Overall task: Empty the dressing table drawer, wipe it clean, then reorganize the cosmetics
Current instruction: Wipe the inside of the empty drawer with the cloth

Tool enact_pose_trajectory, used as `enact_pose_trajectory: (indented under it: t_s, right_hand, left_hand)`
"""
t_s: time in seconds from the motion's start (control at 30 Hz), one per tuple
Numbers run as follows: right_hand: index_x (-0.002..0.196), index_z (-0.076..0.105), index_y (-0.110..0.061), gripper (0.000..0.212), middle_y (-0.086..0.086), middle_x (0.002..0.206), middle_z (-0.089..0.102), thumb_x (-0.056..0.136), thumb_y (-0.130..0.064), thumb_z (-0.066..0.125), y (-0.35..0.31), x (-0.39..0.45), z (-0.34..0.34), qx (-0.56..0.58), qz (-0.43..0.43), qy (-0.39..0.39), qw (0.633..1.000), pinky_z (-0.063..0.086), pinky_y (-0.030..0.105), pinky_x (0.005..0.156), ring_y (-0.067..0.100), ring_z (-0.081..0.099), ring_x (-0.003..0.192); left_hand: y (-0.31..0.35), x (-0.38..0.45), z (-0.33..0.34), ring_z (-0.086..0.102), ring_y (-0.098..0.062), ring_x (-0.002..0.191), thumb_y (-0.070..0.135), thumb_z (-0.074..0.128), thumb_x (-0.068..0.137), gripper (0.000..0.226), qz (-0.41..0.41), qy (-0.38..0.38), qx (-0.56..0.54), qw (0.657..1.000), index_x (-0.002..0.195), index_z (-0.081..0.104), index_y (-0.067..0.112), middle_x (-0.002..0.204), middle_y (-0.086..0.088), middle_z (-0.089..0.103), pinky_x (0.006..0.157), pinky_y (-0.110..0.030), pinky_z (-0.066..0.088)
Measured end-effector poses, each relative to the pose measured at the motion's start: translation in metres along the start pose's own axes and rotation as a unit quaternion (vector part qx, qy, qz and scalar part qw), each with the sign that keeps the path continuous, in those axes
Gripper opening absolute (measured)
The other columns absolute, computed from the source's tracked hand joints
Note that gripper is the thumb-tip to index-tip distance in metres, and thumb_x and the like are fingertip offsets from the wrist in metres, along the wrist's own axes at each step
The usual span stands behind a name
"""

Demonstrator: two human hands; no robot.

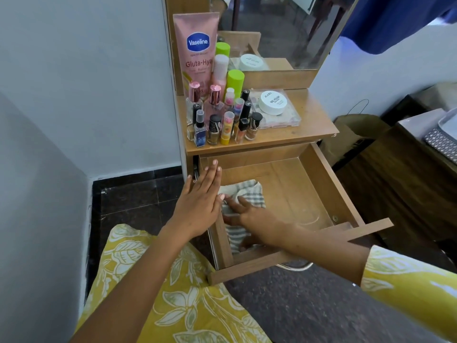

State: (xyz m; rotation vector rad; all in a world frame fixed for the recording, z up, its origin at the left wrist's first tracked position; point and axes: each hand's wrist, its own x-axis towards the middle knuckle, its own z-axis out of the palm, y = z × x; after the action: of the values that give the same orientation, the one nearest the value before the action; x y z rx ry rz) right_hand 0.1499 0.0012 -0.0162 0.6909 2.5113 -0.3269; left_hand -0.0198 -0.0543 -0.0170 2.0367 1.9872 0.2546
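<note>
Stood against the wall with its mirror behind, the dressing table [309,134], top crowded at the left. Was pulled well out and bare of cosmetics, the drawer [329,184], with only a striped cloth [243,191] lying in its near-left corner; faint smears showed on the wood toward the front right. Judged mid-wipe, with refilling not begun. Leaned at the back, a pink lotion tube [195,53]; lay to the right, a clear case [291,115] with a white jar [272,101] on it; stood packed at the front edge, directly above the drawer, the small bottles [222,125]. Rested flat on the drawer's left wall, fingers straight and grasping nothing, the left hand [200,204]. Pressed down on the cloth with fingers spread, the right hand [247,214]; could not tell whether the fingertips pinched any fabric. Risks, as judged: a hard shove could rock the table and drop the front bottles into the drawer; the right side could go unwiped
</note>
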Motion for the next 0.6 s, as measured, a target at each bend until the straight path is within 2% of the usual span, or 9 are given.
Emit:
enact_pose_trajectory:
  t_s: [0.13,0.23,0.37,0.47,0.6]
  right_hand:
    - [0.146,0.003,-0.046,0.094,-0.007,0.154,-0.028,0.081,-0.031,0.070,0.034,-0.023,0.001,0.005,0.006,-0.014,1.000,0.019,0.048,0.118,0.029,-0.008,0.146]
    - [0.140,-0.007,-0.054,0.101,-0.015,0.148,-0.034,0.080,-0.028,0.070,0.075,-0.046,0.004,0.009,0.052,-0.021,0.998,0.024,0.047,0.117,0.026,-0.006,0.147]
    - [0.141,-0.019,-0.045,0.113,-0.011,0.147,-0.037,0.077,-0.036,0.074,0.106,-0.062,0.002,-0.002,0.107,-0.054,0.993,0.023,0.047,0.117,0.027,-0.010,0.146]
    - [0.143,-0.015,-0.044,0.108,-0.009,0.148,-0.036,0.080,-0.031,0.071,0.089,-0.055,0.000,-0.003,0.092,-0.051,0.995,0.022,0.049,0.117,0.029,-0.007,0.146]
    - [0.148,-0.006,-0.039,0.106,-0.003,0.155,-0.028,0.079,-0.028,0.073,0.036,-0.024,-0.004,-0.003,0.024,-0.028,0.999,0.020,0.052,0.117,0.030,-0.008,0.146]
  left_hand:
    - [0.002,-0.002,0.002,-0.027,-0.008,0.137,0.040,0.011,0.100,0.059,0.004,-0.009,-0.004,1.000,0.144,-0.024,0.021,0.147,0.006,-0.038,0.110,-0.035,-0.019]
    - [0.002,-0.001,0.002,-0.027,-0.008,0.137,0.041,0.010,0.099,0.059,0.001,-0.009,-0.007,1.000,0.142,-0.024,0.021,0.147,0.006,-0.037,0.109,-0.035,-0.018]
    - [0.003,-0.001,0.002,-0.027,-0.009,0.137,0.040,0.011,0.100,0.059,-0.004,-0.005,-0.002,1.000,0.141,-0.026,0.021,0.147,0.005,-0.037,0.111,-0.037,-0.016]
    - [0.003,-0.001,0.002,-0.027,-0.009,0.137,0.040,0.011,0.100,0.059,-0.005,-0.003,-0.002,1.000,0.142,-0.025,0.021,0.147,0.005,-0.038,0.111,-0.036,-0.016]
    - [0.003,-0.001,0.002,-0.025,-0.009,0.138,0.039,0.011,0.100,0.058,-0.006,-0.001,0.000,1.000,0.142,-0.024,0.020,0.147,0.005,-0.037,0.111,-0.036,-0.016]
